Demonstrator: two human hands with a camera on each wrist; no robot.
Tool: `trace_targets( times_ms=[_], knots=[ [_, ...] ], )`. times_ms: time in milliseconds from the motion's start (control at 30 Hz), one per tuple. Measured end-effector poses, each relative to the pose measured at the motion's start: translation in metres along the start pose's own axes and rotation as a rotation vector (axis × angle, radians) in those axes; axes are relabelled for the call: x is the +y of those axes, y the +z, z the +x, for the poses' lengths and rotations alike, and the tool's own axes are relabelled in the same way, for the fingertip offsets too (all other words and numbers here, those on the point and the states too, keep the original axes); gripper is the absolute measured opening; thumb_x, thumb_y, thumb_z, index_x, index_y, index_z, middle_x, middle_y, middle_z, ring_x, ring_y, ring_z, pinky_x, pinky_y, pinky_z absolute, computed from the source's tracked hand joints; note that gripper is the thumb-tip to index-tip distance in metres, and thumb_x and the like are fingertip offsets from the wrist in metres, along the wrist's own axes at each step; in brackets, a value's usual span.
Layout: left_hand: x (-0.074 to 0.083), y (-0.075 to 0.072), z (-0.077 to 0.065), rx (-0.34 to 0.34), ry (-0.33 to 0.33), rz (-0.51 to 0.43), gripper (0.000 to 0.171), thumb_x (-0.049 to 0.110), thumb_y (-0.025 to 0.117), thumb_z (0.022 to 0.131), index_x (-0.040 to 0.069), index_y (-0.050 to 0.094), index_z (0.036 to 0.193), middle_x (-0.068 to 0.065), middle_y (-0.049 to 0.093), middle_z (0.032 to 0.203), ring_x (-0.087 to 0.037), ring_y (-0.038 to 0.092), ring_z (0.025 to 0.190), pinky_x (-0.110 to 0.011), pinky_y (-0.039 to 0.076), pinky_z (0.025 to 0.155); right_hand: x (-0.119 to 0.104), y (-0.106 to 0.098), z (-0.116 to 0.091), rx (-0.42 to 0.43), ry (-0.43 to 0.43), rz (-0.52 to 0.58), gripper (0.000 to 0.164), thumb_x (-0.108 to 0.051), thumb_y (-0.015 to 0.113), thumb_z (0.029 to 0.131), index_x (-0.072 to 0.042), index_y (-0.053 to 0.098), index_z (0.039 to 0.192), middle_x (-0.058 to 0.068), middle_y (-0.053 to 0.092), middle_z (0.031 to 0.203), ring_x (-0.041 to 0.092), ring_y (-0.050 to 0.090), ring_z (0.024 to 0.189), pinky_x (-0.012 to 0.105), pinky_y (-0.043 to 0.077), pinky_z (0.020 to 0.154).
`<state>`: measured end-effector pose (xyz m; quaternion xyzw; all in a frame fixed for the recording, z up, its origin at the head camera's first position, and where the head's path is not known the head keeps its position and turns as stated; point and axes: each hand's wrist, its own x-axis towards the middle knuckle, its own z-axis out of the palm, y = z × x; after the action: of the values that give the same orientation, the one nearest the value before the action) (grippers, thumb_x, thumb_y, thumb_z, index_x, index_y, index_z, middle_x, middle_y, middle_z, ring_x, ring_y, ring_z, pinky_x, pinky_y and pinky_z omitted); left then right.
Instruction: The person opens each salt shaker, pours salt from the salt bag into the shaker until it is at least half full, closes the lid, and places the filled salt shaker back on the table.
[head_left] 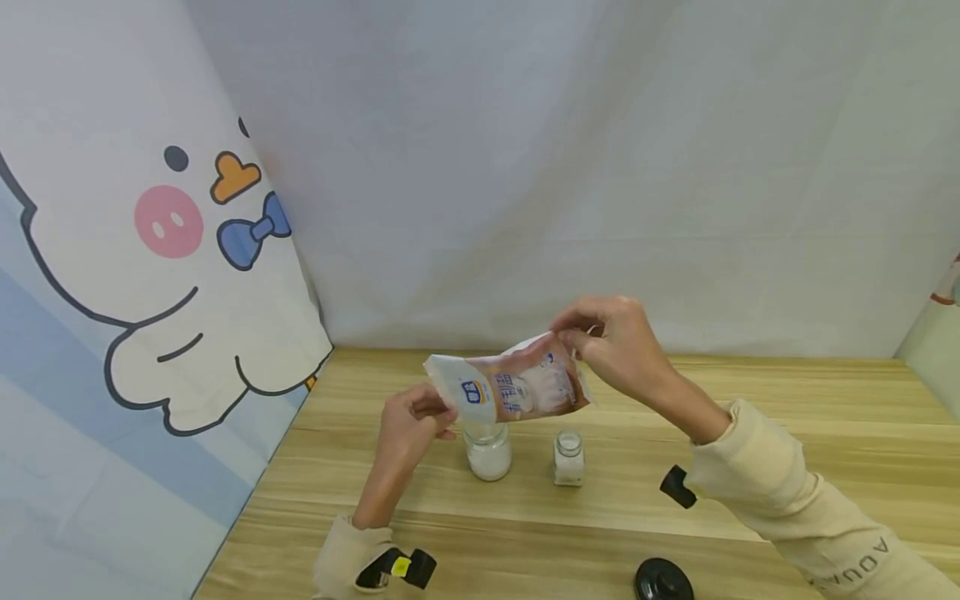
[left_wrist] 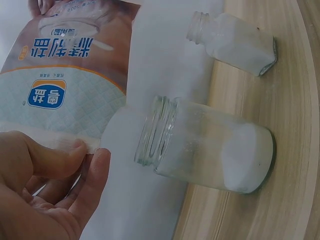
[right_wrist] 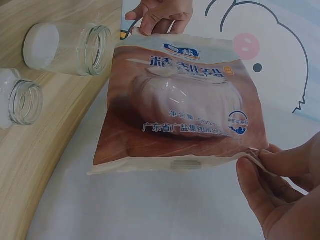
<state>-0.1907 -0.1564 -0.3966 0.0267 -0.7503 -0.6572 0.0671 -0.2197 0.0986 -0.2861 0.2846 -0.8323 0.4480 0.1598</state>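
Both hands hold up a printed bag of salt (head_left: 525, 387), brown at one end and pale blue at the other. The left hand (head_left: 411, 423) pinches the pale end between thumb and fingers, as the left wrist view shows. At the brown end, the right hand (head_left: 618, 346) pinches a corner of the seam. Just below the bag stands a round glass jar (left_wrist: 210, 145), open at the top, with white salt (left_wrist: 247, 157) in its lower part. To its right is a smaller square glass jar (head_left: 568, 467), also open and filled with white salt up to its shoulder.
A round black lid (head_left: 663, 580) lies near the front edge of the wooden table (head_left: 480, 550). Behind the table hangs a pale cloth (head_left: 600, 167). A curtain with a cartoon duck (head_left: 172, 317) borders the left side.
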Motion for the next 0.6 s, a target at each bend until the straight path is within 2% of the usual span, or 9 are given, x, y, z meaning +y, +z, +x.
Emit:
trace_targets(
  times_ms=[400, 600],
  knots=[
    [0.0007, 0.0004, -0.0002, 0.010, -0.016, 0.004, 0.015, -0.013, 0.066, 0.076, -0.005, 0.067, 0.089, -0.015, 0.068, 0.082, -0.032, 0.066, 0.075, -0.032, 0.060, 0.057, 0.0002, 0.0004, 0.0003, 0.012, -0.016, -0.021, 0.018, 0.010, 0.060, 0.080, -0.002, 0.073, 0.084, 0.006, 0.070, 0.080, 0.015, 0.060, 0.065, 0.025, 0.053, 0.056],
    [-0.0003, 0.0004, -0.0004, 0.007, -0.003, -0.001, 0.015, -0.013, 0.066, 0.076, -0.005, 0.067, 0.089, -0.016, 0.068, 0.083, -0.037, 0.065, 0.079, -0.032, 0.060, 0.057, 0.0007, 0.0002, -0.0003, 0.010, -0.016, -0.013, 0.018, 0.010, 0.059, 0.081, -0.002, 0.072, 0.085, 0.006, 0.070, 0.080, 0.015, 0.060, 0.066, 0.025, 0.053, 0.056]
  ],
)
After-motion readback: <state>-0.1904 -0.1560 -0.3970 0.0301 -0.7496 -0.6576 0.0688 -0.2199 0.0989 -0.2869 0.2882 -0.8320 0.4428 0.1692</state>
